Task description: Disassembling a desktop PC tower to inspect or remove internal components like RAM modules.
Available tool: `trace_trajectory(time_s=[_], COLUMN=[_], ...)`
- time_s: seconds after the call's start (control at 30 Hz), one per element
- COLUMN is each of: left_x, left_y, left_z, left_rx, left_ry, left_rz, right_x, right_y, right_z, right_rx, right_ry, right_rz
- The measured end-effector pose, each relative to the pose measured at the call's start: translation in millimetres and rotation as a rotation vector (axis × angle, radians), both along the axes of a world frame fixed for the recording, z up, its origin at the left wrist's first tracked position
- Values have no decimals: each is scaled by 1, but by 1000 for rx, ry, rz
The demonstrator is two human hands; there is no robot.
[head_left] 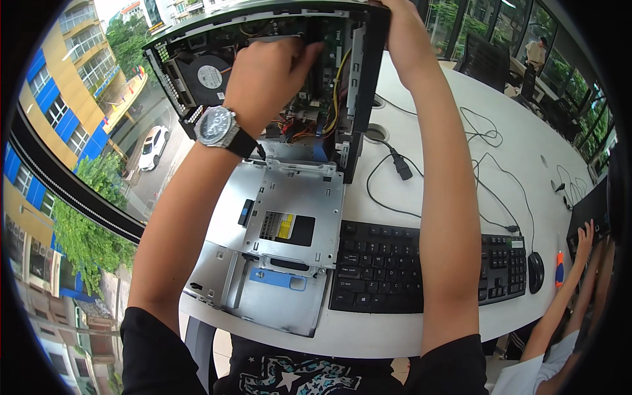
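Note:
An opened black desktop computer case [361, 85] stands on its side at the far left of the table, its inside facing me. My left hand [273, 76] reaches into it with curled fingers, near the dark circuit board; what the fingertips grip is hidden behind the hand. At the case's upper right corner, my right hand [398, 23] holds the edge, partly cut off by the frame's top. A round fan [209, 76] sits left of my left hand. Yellow and coloured wires [337, 99] run below and to its right. A metal drive bracket [296, 191] hangs folded out toward me.
A metal side panel [283, 309] lies beneath the bracket. Right of it are a black keyboard [375, 263], a mouse [536, 272], a power cord [400, 164] and a screwdriver [559, 270]. Another person's hand [585, 240] rests by a dark case at the far right. A window borders the left.

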State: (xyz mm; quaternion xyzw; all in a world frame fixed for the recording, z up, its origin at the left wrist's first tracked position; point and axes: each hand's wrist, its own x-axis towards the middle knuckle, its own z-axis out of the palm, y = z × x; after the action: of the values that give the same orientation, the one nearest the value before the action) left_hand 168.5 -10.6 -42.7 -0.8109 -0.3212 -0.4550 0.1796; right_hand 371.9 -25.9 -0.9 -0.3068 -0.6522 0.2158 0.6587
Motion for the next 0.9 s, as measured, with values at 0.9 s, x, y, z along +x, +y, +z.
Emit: trace_trajectory(time_s=[0.9], left_x=[-13], left_y=[-13], left_z=[-12], left_rx=[-586], left_ry=[183], left_rz=[-57], right_x=[-5], right_y=[-14], right_z=[2], right_rx=[115], right_ry=[-73], right_rz=[-92])
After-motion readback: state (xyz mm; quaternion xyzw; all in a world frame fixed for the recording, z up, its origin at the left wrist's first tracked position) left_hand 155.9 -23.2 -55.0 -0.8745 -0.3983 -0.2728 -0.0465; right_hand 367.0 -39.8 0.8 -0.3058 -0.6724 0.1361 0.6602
